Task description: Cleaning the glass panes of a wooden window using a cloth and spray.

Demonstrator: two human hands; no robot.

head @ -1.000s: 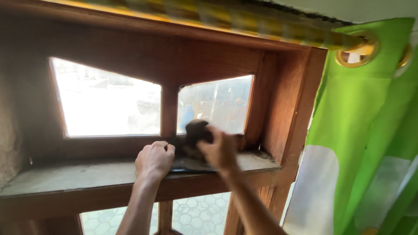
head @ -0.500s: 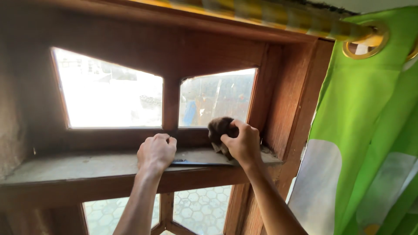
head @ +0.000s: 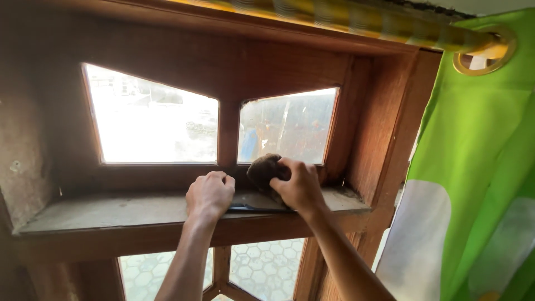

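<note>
— Item one, the largest: what do we list?

— We list the wooden window frame [head: 379, 128], dark reddish-brown, filling most of the view. It carries two slanted upper panes: the left pane [head: 153, 122], bright and washed out, and the right pane [head: 290, 125], dusty, with blurred shapes behind it. Below the ledge we see patterned glass [head: 262, 265] with a honeycomb texture.

— Next?

— The green curtain [head: 473, 167], hanging at the frame's right edge from a yellow-striped curtain rod [head: 356, 19] through a brass eyelet [head: 484, 56]. At the far left, a rough plaster wall [head: 25, 150].

— And the surface?

— The ledge [head: 111, 209], grey and dusty, running the frame's width. A flat dark sheet [head: 251, 207] lies near its front edge, right of centre.

— The hands?

— We note the left hand [head: 210, 194] curled into a fist, resting on the ledge's front edge, touching the sheet; whether it grips anything we cannot tell. The right hand [head: 300, 187] is clamped on a dark brown rag [head: 263, 169], bunched up, pressed at the ledge's back edge beneath the right pane's lower left corner. The hands sit just beside each other, not touching.
</note>
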